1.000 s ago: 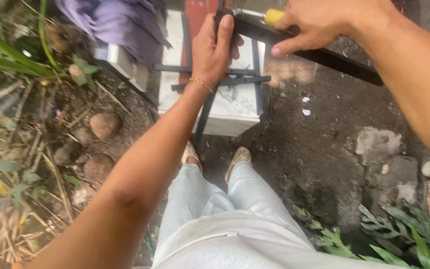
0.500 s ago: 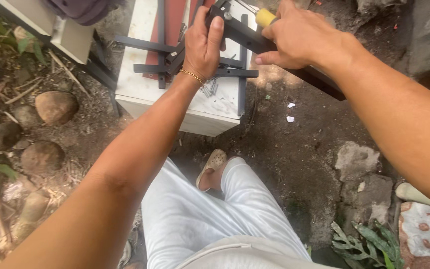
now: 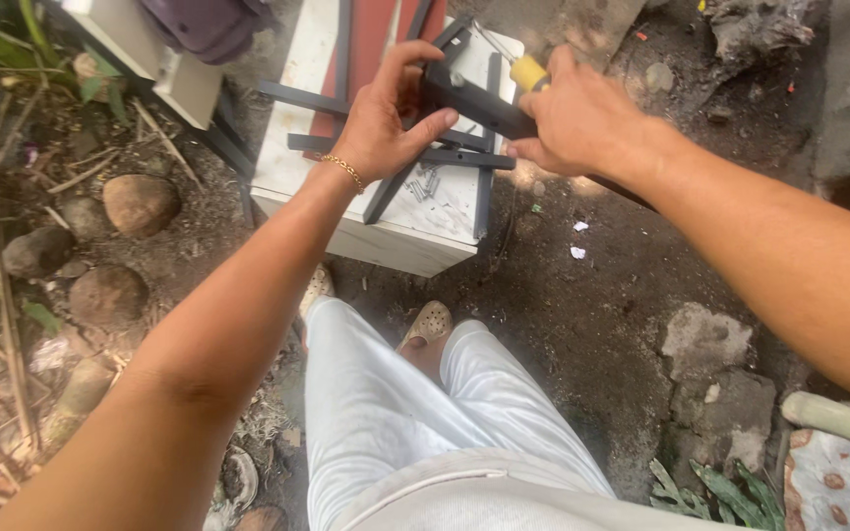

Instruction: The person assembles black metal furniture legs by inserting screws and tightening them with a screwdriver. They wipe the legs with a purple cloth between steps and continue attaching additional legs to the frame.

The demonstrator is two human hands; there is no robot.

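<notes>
Left hand (image 3: 378, 123) closed around end of black bar (image 3: 474, 106), above near right corner of white box (image 3: 371, 221). Right hand (image 3: 577, 123) gripping same bar plus yellow-handled screwdriver (image 3: 526, 72). Black frame (image 3: 395, 147) lying on box top. Stones (image 3: 140, 204) left of box.
</notes>
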